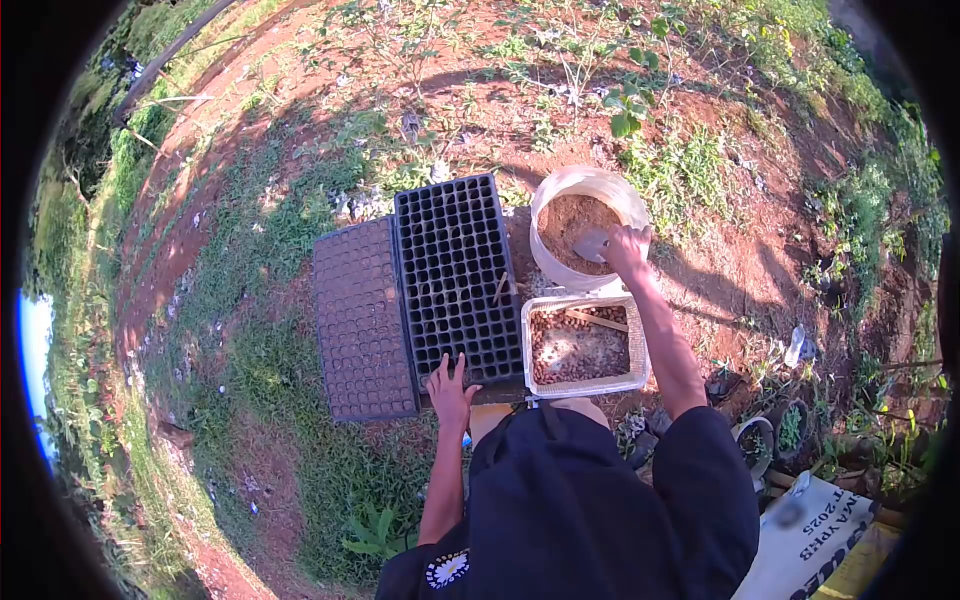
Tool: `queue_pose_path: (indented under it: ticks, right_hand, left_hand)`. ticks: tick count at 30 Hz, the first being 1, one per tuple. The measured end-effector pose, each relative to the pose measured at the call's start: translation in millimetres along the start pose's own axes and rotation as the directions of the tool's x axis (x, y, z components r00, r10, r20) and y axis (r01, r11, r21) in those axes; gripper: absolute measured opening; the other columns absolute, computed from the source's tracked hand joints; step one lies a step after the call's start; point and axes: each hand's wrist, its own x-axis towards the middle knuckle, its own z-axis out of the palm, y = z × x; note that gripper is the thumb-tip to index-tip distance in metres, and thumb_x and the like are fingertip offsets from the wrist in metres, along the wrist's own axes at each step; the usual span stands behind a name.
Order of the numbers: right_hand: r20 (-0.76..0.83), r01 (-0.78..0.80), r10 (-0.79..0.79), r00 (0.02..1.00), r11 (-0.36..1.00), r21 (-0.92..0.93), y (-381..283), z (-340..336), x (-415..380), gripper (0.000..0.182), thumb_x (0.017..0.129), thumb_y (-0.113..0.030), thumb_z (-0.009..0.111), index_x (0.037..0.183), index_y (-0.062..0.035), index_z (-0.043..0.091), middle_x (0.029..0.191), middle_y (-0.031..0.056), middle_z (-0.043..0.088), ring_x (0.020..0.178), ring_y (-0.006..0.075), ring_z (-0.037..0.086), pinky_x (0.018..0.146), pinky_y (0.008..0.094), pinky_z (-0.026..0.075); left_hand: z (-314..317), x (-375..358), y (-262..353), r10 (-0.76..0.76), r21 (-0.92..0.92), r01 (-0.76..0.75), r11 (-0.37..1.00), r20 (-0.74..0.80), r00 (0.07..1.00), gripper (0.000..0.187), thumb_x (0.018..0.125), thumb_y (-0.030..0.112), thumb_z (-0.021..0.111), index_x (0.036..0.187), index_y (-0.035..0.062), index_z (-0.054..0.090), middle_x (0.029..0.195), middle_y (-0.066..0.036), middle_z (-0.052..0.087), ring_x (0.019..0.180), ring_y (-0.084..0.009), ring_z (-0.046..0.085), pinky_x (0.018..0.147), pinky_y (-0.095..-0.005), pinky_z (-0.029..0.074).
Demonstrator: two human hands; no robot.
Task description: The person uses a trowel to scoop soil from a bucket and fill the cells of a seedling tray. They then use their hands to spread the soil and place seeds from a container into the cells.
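Note:
My right hand (628,250) is closed at the right rim of a whitish round bucket (552,262) and grips a grey trowel (590,245). The trowel's blade rests on the brown soil (578,215) inside the bucket. My left hand (452,390) lies with fingers spread on the near edge of a black seedling tray (455,270), whose cells look dark and unfilled. Left of it, a second seedling tray (362,320) has its cells filled with brown soil. Below the bucket stands a cream basket (640,372) of small brown seeds or nuts, with a wooden stick (597,320) on top.
Grass (270,370) and reddish ground surround the trays. A plastic bottle (795,345) lies at the right. Old tyres or round pots (790,428) and a printed white sack (812,540) are at the lower right. Leafy plants grow beyond the bucket.

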Motion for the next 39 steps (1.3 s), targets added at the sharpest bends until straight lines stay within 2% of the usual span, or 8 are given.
queue_pose_path:
  ticks: [17,20,22,25,31,32,33,39]
  right_hand:
    - [-0.071,-0.017,0.020,0.997,0.998,0.053,-3.7,-21.1,-9.2,0.037,0.071,-0.034,0.085,0.092,-0.0079,0.069,0.086,0.0112,0.070,0.097,0.0262,0.062,0.101,0.0488,0.033]
    - [-0.323,0.121,-0.113,0.940,0.993,0.005,0.2,-26.9,-6.0,0.037,0.071,-0.036,0.085,0.092,-0.0093,0.070,0.085,0.0108,0.070,0.099,0.0269,0.062,0.098,0.0478,0.036]
    - [0.060,0.099,-0.102,0.993,0.994,0.048,1.4,-51.7,-2.4,0.032,0.078,-0.020,0.076,0.107,-0.0092,0.067,0.098,0.0151,0.070,0.103,0.0304,0.061,0.098,0.0480,0.039]
    - [0.037,0.104,-0.107,0.994,0.992,0.074,5.8,-64.9,-2.2,0.030,0.084,-0.016,0.066,0.114,-0.0086,0.063,0.109,0.0158,0.068,0.102,0.0309,0.060,0.094,0.0471,0.042]
    - [-0.387,0.127,-0.336,0.859,0.871,-0.475,-4.5,-65.3,3.8,0.033,0.087,-0.007,0.060,0.119,0.0021,0.060,0.111,0.0192,0.066,0.110,0.0331,0.061,0.092,0.0511,0.046]
    - [-0.019,0.047,-0.053,0.998,0.965,-0.258,-12.6,-71.1,23.3,0.028,0.087,-0.005,0.058,0.114,0.0004,0.065,0.108,0.0193,0.068,0.107,0.0326,0.064,0.089,0.0486,0.050]
    - [0.406,-0.133,0.155,0.900,0.988,-0.084,-15.6,-71.9,34.7,0.024,0.087,-0.004,0.057,0.108,-0.0014,0.069,0.104,0.0194,0.071,0.103,0.0321,0.068,0.087,0.0460,0.053]
    - [0.349,-0.121,0.068,0.935,0.984,0.132,-3.0,-7.6,29.5,0.026,0.089,-0.015,0.057,0.107,0.0012,0.067,0.101,0.0222,0.071,0.098,0.0379,0.069,0.085,0.0475,0.054]
  left_hand:
    - [0.7,-20.9,-0.5,-0.053,-0.107,0.037,0.994,-0.150,0.987,0.079,0.071,0.029,0.085,0.143,0.0182,0.052,0.151,-0.014,0.040,0.134,-0.0348,0.041,0.111,-0.0489,0.032]
    - [2.4,-26.2,0.5,-0.090,-0.139,0.068,0.988,-0.156,0.984,0.076,0.073,0.028,0.084,0.142,0.0170,0.053,0.150,-0.014,0.041,0.134,-0.0348,0.041,0.110,-0.0491,0.032]
    - [4.3,-29.2,0.2,-0.108,-0.151,0.085,0.985,-0.150,0.983,0.075,0.074,0.028,0.084,0.141,0.0169,0.054,0.149,-0.014,0.041,0.134,-0.0347,0.041,0.110,-0.0490,0.032]
    - [7.7,-29.7,1.6,-0.115,-0.160,0.091,0.983,-0.144,0.983,0.073,0.074,0.029,0.084,0.140,0.0168,0.054,0.149,-0.014,0.041,0.134,-0.0342,0.041,0.110,-0.0490,0.032]
    - [11.6,-24.3,3.9,-0.078,-0.157,0.057,0.986,-0.130,0.988,0.074,0.074,0.031,0.084,0.140,0.0170,0.055,0.151,-0.014,0.039,0.135,-0.0340,0.040,0.110,-0.0486,0.032]
    - [11.6,-23.2,4.4,-0.073,-0.146,0.055,0.988,-0.125,0.989,0.074,0.074,0.031,0.084,0.140,0.0169,0.055,0.151,-0.014,0.039,0.136,-0.0340,0.040,0.110,-0.0485,0.032]
    - [11.9,-22.1,4.5,-0.071,-0.135,0.055,0.989,-0.119,0.990,0.073,0.074,0.032,0.084,0.140,0.0168,0.055,0.151,-0.014,0.039,0.136,-0.0340,0.040,0.111,-0.0484,0.031]
    - [14.2,-21.3,8.5,-0.080,-0.134,0.065,0.989,-0.107,0.991,0.073,0.073,0.030,0.084,0.139,0.0183,0.056,0.152,-0.014,0.038,0.137,-0.0343,0.038,0.112,-0.0493,0.029]
